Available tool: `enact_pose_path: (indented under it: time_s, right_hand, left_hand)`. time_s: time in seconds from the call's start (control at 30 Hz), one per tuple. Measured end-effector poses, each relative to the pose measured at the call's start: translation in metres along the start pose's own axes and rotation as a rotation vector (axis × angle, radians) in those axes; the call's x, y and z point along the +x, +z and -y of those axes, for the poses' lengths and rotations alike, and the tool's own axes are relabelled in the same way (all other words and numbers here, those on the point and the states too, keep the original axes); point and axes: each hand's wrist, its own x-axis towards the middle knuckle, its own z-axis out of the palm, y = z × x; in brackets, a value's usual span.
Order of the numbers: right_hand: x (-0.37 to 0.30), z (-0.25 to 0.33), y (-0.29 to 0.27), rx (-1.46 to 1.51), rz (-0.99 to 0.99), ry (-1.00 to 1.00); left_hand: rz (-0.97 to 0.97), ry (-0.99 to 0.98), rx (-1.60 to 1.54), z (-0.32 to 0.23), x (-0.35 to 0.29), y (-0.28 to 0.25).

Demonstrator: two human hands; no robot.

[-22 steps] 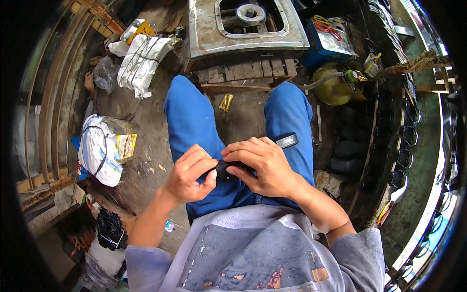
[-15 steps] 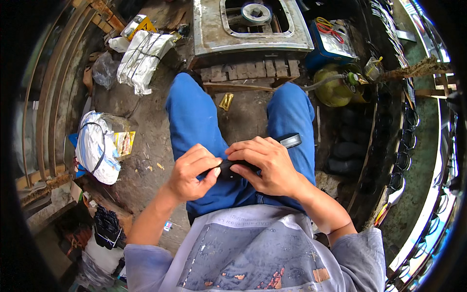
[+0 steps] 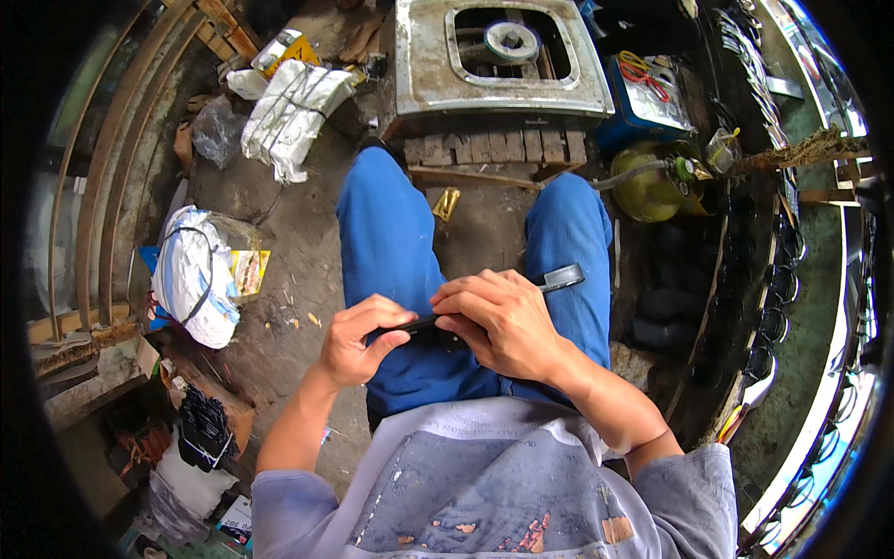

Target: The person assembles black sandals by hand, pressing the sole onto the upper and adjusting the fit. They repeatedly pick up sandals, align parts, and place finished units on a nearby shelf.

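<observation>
A dark strap that looks like a black belt (image 3: 424, 323) stretches between my hands above my lap. Its shiny grey end (image 3: 564, 277), perhaps a buckle or a folded loop, sticks out past my right hand, over my right thigh. My left hand (image 3: 357, 343) pinches the strap between thumb and fingers near its left end. Close beside it, my right hand (image 3: 503, 319) is wrapped round the strap, fingers bent over the top and thumb underneath. The part inside my right palm is hidden.
Ahead stands a worn metal machine housing (image 3: 424, 88) with a wheel inside. A yellowish round container (image 3: 643, 182) and a blue box (image 3: 643, 102) are at its right. White wrapped bundles (image 3: 196, 279) lie on the left. Black loops (image 3: 778, 279) hang along the right. A gold packet (image 3: 447, 204) lies between my knees.
My left hand has shifted slightly away from the right, with more strap showing at its fingers. The grey end has swung outward a little. The whole view has shifted slightly.
</observation>
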Motion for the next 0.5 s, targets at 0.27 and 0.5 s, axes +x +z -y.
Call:
enact_pose_path:
  time_s: [0.27, 0.5]
  right_hand:
    - [0.036, 0.030, -0.029, 0.532, -0.169, -0.154]
    - [0.053, 0.048, -0.013, 1.075, -0.242, -0.201]
  left_hand:
    - [-0.341, 0.288, -0.025, -0.076, 0.018, -0.026]
    - [-0.436, 0.190, 0.243, -0.117, 0.044, -0.008]
